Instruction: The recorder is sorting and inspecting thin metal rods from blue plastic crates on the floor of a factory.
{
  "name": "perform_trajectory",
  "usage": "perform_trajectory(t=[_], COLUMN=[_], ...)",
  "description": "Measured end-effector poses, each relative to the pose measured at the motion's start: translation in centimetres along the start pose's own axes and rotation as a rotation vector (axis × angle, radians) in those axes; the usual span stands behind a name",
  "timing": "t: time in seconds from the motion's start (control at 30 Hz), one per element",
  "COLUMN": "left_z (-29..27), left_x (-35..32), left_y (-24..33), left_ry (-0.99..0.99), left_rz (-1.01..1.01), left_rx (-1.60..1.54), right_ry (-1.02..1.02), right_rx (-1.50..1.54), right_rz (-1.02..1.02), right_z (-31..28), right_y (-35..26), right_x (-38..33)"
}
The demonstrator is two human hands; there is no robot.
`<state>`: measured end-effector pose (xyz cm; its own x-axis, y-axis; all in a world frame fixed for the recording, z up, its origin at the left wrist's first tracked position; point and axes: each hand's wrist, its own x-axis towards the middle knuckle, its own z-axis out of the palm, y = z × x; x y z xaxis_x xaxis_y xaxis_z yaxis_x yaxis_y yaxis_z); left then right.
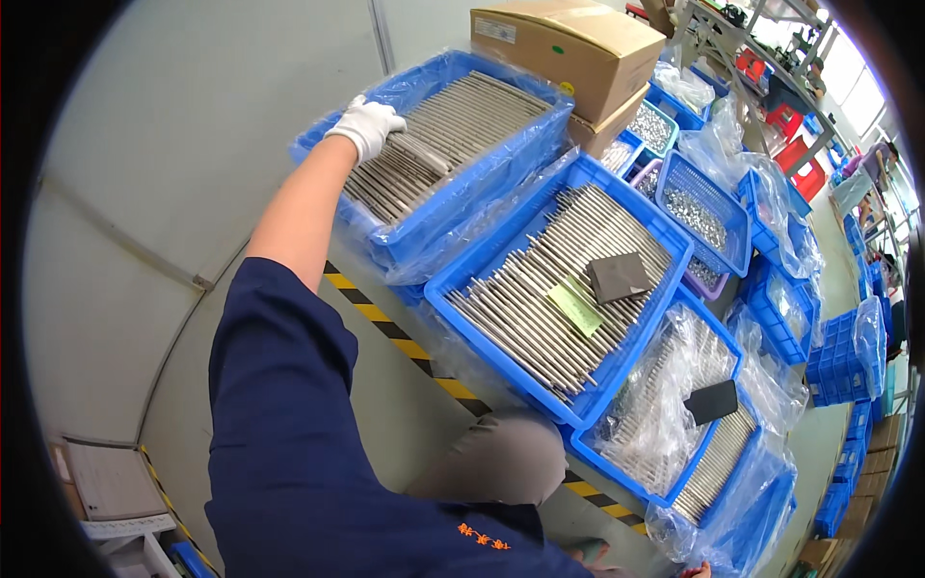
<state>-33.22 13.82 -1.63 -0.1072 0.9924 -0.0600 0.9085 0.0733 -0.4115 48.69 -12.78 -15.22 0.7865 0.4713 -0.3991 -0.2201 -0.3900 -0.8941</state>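
Observation:
My left hand [368,129], in a white glove, reaches to the left side of a blue bin [409,252] lined with clear plastic. Its fingers are closed round the ends of a few metal rods [420,152], which look slightly raised and smeared above the rows in the bin; how many it holds is hidden. At the lower edge only a sliver of my right hand [696,571] shows, low beside the plastic-covered bins, and what its fingers do is cut off.
Next to it, a second blue bin [445,301] of rods carries a dark block [618,277] and a yellow-green slip [575,306]. Cardboard boxes [568,53] stand behind. Plastic-draped bins [665,385] and baskets of small metal parts [696,217] lie right. Striped tape [409,349] marks the floor.

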Motion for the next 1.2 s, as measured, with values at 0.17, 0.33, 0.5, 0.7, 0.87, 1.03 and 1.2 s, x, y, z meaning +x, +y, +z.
perform_trajectory(t=[0.17,0.33,0.5,0.7,0.87,1.03,1.2], left_z=[0.4,-1.0,0.6,2.1,1.6,1.3,1.6], left_x=[0.8,-0.2,0.2,2.0,0.8,-1.2,-1.0], left_y=[1.3,2.5,0.6,2.8,2.9,3.2,3.2], left_ry=[0.054,-0.079,0.073,0.168,0.139,0.124,0.175], left_rz=[0.086,0.121,0.127,0.083,0.013,0.061,0.073], left_rx=[-0.111,-0.307,-0.785,-0.743,-0.686,-0.656,-0.762], right_ry=[0.047,0.081,0.098,0.142,0.012,0.037,-0.026], right_rx=[-0.113,-0.241,-0.356,-0.441,-0.556,-0.364,-0.43], right_rz=[0.017,0.047,0.06,0.037,-0.03,0.097,0.04], right_z=[-1.1,-2.0,-2.9,-4.5,-5.2,-4.3,-4.1], right_y=[0.0,0.5,0.7,-0.1,0.6,0.1,0.2], right_x=[-1.1,-2.1,-2.6,-2.7,-2.1,-2.1,-2.1])
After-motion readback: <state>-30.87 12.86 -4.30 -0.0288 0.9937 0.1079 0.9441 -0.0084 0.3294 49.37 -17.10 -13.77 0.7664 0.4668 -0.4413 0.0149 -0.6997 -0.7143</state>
